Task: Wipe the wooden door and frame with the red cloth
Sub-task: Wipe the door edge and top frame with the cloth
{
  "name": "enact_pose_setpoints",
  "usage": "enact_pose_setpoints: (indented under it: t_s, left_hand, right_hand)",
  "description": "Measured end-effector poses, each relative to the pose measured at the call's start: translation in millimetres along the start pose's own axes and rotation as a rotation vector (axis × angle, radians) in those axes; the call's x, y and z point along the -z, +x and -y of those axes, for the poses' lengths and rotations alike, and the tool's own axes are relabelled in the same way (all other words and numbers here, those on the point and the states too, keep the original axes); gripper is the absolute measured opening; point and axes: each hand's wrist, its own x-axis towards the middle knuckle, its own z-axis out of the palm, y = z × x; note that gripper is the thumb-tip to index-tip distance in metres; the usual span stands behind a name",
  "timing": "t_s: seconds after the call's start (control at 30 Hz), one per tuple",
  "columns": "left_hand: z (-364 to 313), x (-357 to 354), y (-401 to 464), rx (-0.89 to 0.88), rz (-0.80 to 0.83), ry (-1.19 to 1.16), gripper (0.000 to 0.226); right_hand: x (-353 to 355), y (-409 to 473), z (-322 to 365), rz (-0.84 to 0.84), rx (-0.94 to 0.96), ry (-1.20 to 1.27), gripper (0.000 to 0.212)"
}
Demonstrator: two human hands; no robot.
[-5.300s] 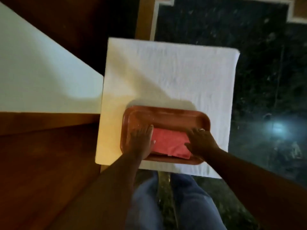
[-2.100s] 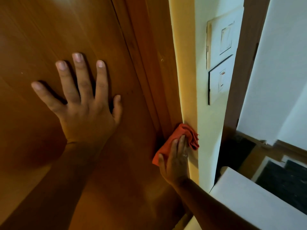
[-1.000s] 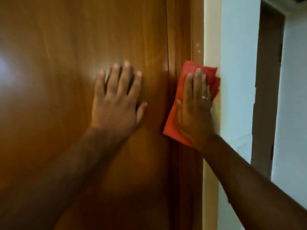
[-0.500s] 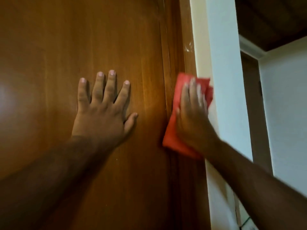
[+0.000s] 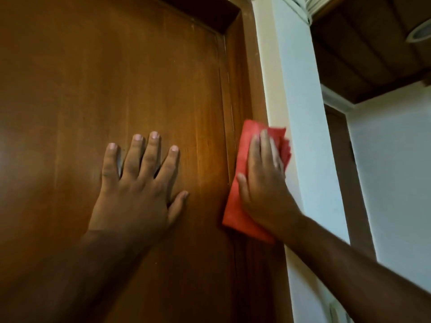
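The wooden door (image 5: 105,73) fills the left of the view, with its wooden frame (image 5: 242,80) running up its right side to the top corner. My left hand (image 5: 137,190) lies flat on the door, fingers spread, holding nothing. My right hand (image 5: 263,183) presses the folded red cloth (image 5: 242,150) flat against the frame, fingers pointing up. The cloth's upper edge sticks out past my fingertips and its lower corner shows under my wrist.
A cream and white wall edge (image 5: 300,136) stands right of the frame. Beyond it is a dark doorway (image 5: 338,164) and a dark wooden ceiling (image 5: 363,50) with a round light fitting (image 5: 419,33) at the top right.
My right hand has slid the red cloth up along the frame, and the view has tilted upward, so the door's top corner and the ceiling show. My left hand stays flat on the door.
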Motion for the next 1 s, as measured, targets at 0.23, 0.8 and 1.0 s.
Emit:
enact_pose_setpoints:
  t_s: [0.23, 0.8, 1.0]
  left_hand:
    - [-1.1, -3.2, 0.4, 0.006, -0.022, -0.031, 0.082]
    - [-2.8, 1.4, -2.2, 0.017, 0.018, 0.003, 0.083]
    - [30.7, 16.6, 19.7, -0.059, -0.058, -0.038, 0.084]
  right_hand:
    - [13.1, 123.5, -17.9, -0.033, -0.038, -0.013, 0.072]
    - [0.0, -29.2, 0.9, 0.046, 0.015, -0.036, 0.073]
    - [8.0, 19.6, -8.6, 0.122, 0.013, -0.058, 0.079]
